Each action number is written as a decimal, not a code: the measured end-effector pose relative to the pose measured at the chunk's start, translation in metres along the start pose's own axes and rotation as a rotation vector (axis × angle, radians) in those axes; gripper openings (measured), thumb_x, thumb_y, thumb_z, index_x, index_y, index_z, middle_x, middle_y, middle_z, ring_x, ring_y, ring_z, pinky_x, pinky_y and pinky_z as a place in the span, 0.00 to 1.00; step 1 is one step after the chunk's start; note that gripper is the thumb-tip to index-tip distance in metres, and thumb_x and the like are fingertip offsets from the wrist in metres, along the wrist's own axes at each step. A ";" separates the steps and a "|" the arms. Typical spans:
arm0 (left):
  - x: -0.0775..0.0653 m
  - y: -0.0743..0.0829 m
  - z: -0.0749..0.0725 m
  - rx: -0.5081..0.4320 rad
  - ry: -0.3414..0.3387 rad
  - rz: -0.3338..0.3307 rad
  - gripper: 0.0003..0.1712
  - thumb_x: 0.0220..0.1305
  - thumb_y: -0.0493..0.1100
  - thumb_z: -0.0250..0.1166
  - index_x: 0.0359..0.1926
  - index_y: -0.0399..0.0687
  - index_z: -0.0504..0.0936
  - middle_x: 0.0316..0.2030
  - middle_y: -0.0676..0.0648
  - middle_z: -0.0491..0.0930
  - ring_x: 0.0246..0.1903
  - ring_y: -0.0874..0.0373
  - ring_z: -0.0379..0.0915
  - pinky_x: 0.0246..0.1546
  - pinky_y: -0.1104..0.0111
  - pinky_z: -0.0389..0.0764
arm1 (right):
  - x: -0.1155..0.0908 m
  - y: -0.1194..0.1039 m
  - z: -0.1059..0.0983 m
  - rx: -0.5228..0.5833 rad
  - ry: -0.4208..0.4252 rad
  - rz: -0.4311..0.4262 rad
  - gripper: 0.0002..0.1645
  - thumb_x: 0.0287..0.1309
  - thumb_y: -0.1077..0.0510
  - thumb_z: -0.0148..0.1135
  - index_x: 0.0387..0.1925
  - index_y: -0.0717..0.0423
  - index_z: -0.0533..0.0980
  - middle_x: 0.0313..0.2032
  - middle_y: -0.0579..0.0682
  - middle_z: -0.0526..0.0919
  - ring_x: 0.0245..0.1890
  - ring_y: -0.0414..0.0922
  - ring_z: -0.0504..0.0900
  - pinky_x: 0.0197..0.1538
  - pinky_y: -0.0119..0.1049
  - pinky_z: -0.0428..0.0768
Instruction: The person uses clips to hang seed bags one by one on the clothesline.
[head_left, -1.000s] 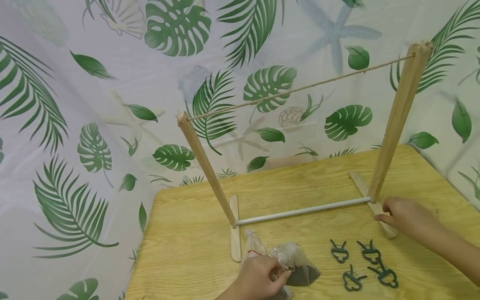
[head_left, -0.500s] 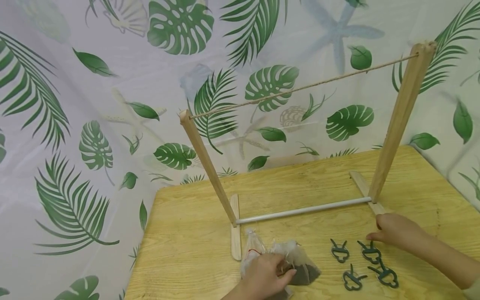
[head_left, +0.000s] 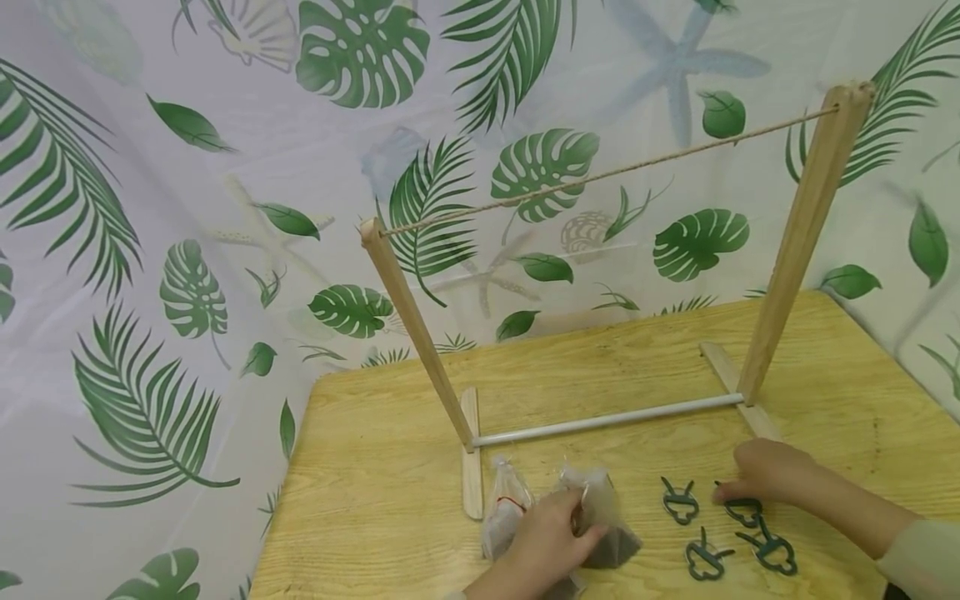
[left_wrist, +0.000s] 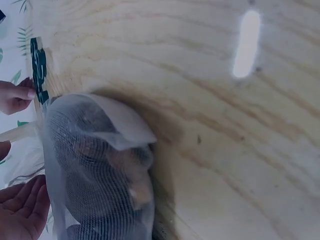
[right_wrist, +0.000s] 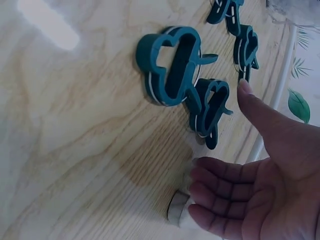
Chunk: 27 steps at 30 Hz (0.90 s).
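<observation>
Has a red-tied bag (head_left: 498, 535) at left on the counter (head_left: 360, 500), then the left hand (head_left: 543, 537), bent about a dark-filled mesh bag (head_left: 619, 543), but cannot tell whether gripping it; might let that bag slump through too loose a hold. Farther right, puts the thumb of the right hand (head_left: 776, 475) at one green clip (right_wrist: 246, 50), with fingers relaxed and holding nothing, beside the rack foot (head_left: 759, 423); could push it into the neighbouring clip (right_wrist: 215, 107) through thumb pressure alone, or shift that foot by brushing it.
</observation>
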<state>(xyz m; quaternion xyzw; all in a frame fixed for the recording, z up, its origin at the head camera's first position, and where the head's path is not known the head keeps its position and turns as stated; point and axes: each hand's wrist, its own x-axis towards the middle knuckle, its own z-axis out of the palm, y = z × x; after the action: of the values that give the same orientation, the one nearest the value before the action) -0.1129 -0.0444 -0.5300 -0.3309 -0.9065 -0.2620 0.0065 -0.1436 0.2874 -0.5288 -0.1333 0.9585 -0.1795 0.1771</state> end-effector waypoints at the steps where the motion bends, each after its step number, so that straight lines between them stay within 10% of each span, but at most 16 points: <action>1: 0.002 0.000 0.000 -0.005 -0.005 -0.022 0.15 0.61 0.53 0.65 0.27 0.49 0.75 0.17 0.59 0.66 0.16 0.73 0.55 0.16 0.83 0.58 | 0.001 0.000 0.000 0.002 -0.010 0.005 0.29 0.45 0.38 0.69 0.20 0.57 0.69 0.18 0.45 0.66 0.19 0.40 0.63 0.23 0.31 0.64; 12: 0.014 0.005 0.006 -0.008 -0.043 -0.036 0.19 0.59 0.53 0.67 0.21 0.51 0.69 0.16 0.60 0.65 0.16 0.72 0.55 0.17 0.83 0.57 | 0.017 -0.002 0.007 -0.047 -0.090 0.035 0.33 0.44 0.31 0.66 0.18 0.57 0.71 0.19 0.46 0.69 0.20 0.41 0.65 0.23 0.34 0.67; 23: 0.016 0.012 0.009 -0.064 -0.151 -0.113 0.14 0.60 0.52 0.66 0.42 0.49 0.79 0.25 0.58 0.75 0.21 0.73 0.64 0.20 0.82 0.65 | 0.022 -0.002 0.005 0.101 -0.079 -0.030 0.23 0.39 0.55 0.70 0.09 0.50 0.62 0.11 0.39 0.59 0.13 0.36 0.57 0.20 0.28 0.59; 27: 0.017 0.013 0.012 0.022 -0.147 -0.029 0.10 0.60 0.50 0.66 0.29 0.50 0.78 0.21 0.59 0.69 0.20 0.72 0.60 0.20 0.83 0.61 | 0.022 -0.003 0.004 0.109 -0.055 -0.031 0.18 0.30 0.62 0.62 0.03 0.48 0.62 0.05 0.36 0.57 0.09 0.33 0.55 0.17 0.26 0.56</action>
<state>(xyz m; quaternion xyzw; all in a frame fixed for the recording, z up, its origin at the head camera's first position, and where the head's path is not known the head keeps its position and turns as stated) -0.1165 -0.0201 -0.5307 -0.3361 -0.9121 -0.2269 -0.0601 -0.1614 0.2767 -0.5377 -0.1431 0.9399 -0.2303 0.2077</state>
